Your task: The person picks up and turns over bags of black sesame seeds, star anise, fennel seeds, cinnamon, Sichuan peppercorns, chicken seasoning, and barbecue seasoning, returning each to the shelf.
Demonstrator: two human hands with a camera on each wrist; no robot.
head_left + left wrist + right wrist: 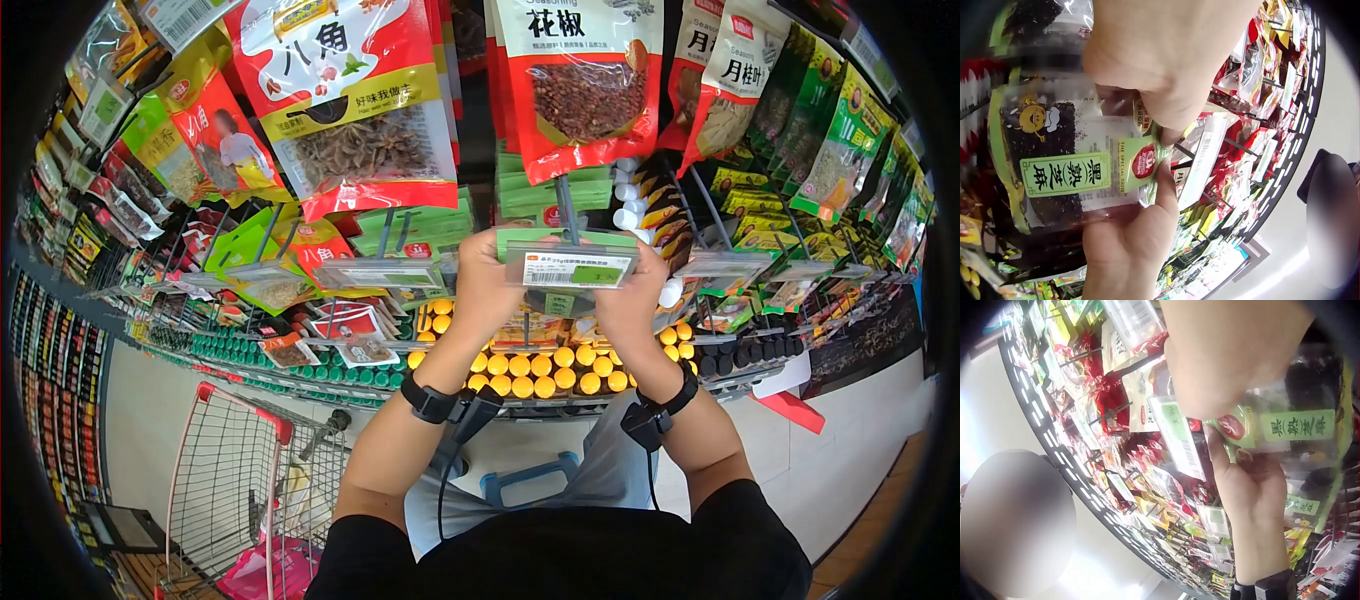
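Observation:
Both of my hands are at a clear bag of black sesame seeds (1066, 175) with a green label and green header. Its top edge sits at a shelf hook (567, 205), behind a price tag (570, 268). From the left, my left hand (490, 275) pinches the header with thumb and fingers. On the other side my right hand (630, 290) pinches the same header, its thumb at the red logo (1232, 427). Most of the bag is hidden below the tag in the head view.
Large star anise (370, 150) and Sichuan pepper (585, 100) bags hang above the hands. Yellow-capped bottles (545, 387) line a shelf below. A wire shopping cart (225, 470) stands at left, and a blue stool (530, 478) is near the legs.

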